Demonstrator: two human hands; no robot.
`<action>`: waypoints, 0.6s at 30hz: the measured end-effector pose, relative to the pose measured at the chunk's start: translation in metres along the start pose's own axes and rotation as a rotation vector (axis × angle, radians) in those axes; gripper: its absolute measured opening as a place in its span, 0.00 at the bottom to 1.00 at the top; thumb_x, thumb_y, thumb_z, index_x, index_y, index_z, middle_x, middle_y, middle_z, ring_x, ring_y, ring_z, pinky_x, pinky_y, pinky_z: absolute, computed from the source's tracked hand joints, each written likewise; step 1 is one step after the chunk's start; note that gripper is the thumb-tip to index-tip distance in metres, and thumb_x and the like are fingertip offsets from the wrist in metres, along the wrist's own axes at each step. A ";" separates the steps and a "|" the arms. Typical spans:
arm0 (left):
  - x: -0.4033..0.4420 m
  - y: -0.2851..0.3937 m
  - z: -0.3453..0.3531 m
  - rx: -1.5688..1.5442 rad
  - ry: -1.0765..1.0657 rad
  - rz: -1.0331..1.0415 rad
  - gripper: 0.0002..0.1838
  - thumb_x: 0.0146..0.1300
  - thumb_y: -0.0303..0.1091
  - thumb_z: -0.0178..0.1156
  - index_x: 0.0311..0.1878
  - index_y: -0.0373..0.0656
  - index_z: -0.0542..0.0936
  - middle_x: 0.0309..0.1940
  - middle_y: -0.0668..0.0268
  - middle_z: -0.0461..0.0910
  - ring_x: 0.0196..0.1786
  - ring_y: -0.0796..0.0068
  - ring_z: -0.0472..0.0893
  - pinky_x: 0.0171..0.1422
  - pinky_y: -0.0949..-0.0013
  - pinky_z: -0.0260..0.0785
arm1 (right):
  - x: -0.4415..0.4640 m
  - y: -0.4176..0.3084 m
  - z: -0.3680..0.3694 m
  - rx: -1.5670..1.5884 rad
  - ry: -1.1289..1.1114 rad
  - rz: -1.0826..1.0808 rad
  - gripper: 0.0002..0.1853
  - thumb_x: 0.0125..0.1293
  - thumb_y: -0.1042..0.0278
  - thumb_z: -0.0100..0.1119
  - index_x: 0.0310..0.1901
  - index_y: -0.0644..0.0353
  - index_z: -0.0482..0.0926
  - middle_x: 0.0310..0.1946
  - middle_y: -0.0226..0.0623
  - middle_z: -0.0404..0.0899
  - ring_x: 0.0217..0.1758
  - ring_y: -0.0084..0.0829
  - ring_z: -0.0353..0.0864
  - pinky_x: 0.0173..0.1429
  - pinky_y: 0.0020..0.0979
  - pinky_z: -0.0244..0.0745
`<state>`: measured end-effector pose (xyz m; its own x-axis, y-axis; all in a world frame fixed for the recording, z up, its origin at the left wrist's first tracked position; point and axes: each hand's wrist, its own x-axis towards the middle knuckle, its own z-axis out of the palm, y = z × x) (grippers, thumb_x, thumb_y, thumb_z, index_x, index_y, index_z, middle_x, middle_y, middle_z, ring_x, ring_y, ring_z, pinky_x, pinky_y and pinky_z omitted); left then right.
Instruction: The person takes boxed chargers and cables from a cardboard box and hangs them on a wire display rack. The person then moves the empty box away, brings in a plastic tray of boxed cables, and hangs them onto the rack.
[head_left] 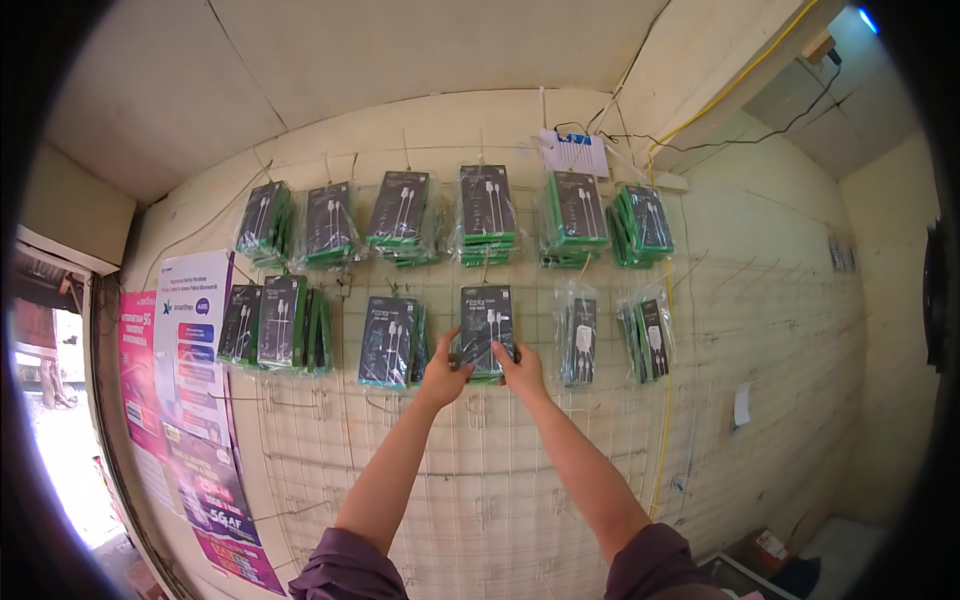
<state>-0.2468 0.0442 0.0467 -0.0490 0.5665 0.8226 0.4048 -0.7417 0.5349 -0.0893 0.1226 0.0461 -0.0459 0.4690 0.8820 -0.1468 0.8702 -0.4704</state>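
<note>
Cable pack (487,325): middle of lower row, before the wire grid (400,471) | left hand (445,372): grip grasps the pack's left edge | right hand (522,372): grip grasps its right edge, thumb on front | above: 6 stacks of bagged packs (487,200) | right, lower row: 2 bagged stacks (583,340) | far left: posters (200,330) on wall (740,410)

A pink poster (138,350) hangs beside a white poster (195,350), well left of a yellow cable (664,420).
</note>
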 end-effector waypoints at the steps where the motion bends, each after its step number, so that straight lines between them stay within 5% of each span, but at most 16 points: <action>1: -0.002 -0.006 -0.001 0.019 0.023 0.005 0.39 0.65 0.21 0.59 0.76 0.57 0.56 0.51 0.48 0.76 0.43 0.65 0.83 0.44 0.64 0.81 | -0.003 0.005 0.000 -0.003 -0.001 -0.001 0.21 0.68 0.52 0.65 0.42 0.67 0.81 0.24 0.31 0.79 0.21 0.20 0.76 0.20 0.26 0.74; 3: -0.006 -0.013 -0.002 0.035 0.046 0.009 0.38 0.65 0.22 0.60 0.75 0.57 0.59 0.47 0.51 0.78 0.39 0.66 0.84 0.41 0.65 0.80 | -0.009 0.010 0.000 0.067 0.037 0.118 0.22 0.66 0.51 0.67 0.40 0.68 0.80 0.25 0.32 0.79 0.22 0.22 0.79 0.21 0.26 0.76; 7: -0.013 -0.025 -0.007 0.062 0.019 -0.059 0.31 0.69 0.29 0.57 0.74 0.56 0.62 0.51 0.51 0.78 0.46 0.66 0.82 0.43 0.63 0.80 | -0.021 0.015 0.005 0.100 0.064 0.192 0.22 0.65 0.51 0.69 0.38 0.68 0.80 0.27 0.34 0.80 0.23 0.24 0.81 0.22 0.26 0.78; 10: -0.019 -0.040 -0.012 0.015 -0.007 -0.101 0.28 0.72 0.32 0.53 0.74 0.55 0.63 0.52 0.54 0.78 0.50 0.67 0.80 0.47 0.62 0.79 | -0.030 0.021 0.010 0.092 0.080 0.200 0.23 0.63 0.52 0.70 0.42 0.69 0.78 0.27 0.37 0.81 0.25 0.26 0.83 0.22 0.27 0.78; 12: -0.032 -0.047 -0.012 -0.007 -0.012 -0.131 0.27 0.74 0.33 0.51 0.74 0.54 0.63 0.52 0.55 0.77 0.52 0.67 0.79 0.50 0.61 0.79 | -0.042 0.029 0.014 -0.069 0.181 0.213 0.24 0.64 0.59 0.70 0.53 0.65 0.73 0.28 0.37 0.80 0.25 0.26 0.83 0.25 0.27 0.77; 14: -0.059 -0.040 -0.011 -0.274 0.046 -0.187 0.26 0.74 0.33 0.49 0.74 0.49 0.63 0.53 0.56 0.77 0.53 0.68 0.78 0.54 0.60 0.77 | -0.065 0.024 0.016 -0.112 0.271 0.101 0.24 0.64 0.63 0.69 0.57 0.61 0.70 0.28 0.37 0.80 0.26 0.25 0.82 0.27 0.27 0.77; 18: -0.156 0.000 -0.024 0.187 0.065 -0.047 0.21 0.74 0.29 0.47 0.69 0.42 0.67 0.53 0.54 0.83 0.51 0.65 0.83 0.56 0.63 0.76 | -0.141 -0.027 0.020 0.133 0.399 0.018 0.26 0.65 0.73 0.64 0.62 0.52 0.65 0.26 0.30 0.75 0.27 0.21 0.75 0.31 0.24 0.71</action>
<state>-0.2610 -0.0523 -0.0771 -0.1281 0.5698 0.8118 0.5629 -0.6321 0.5325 -0.0985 0.0297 -0.0647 0.3333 0.5282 0.7810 -0.2768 0.8467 -0.4545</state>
